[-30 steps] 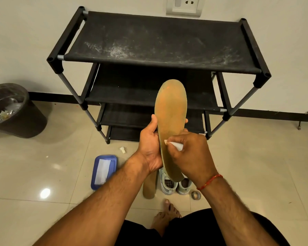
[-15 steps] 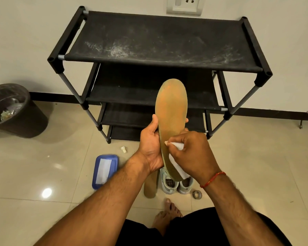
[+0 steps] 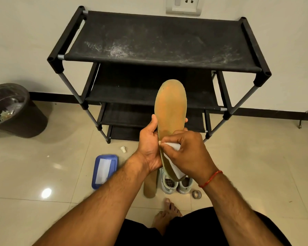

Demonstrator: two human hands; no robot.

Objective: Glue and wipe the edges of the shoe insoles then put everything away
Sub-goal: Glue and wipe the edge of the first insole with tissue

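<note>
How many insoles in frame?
2. The held insole stands upright in the left hand, while the right hand pinches a white wipe against its edge. The floor insole lies left of the shoes, its top hidden behind the left wrist. More could sit inside the shoes.

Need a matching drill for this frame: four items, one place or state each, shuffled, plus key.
Things:
1 raised insole
2 tissue
3 tray
4 tape roll

States:
a right of the shoes
b gripped by left hand
c blue, white sheet inside
d pinched by right hand

Pairs: 1-b, 2-d, 3-c, 4-a
</note>
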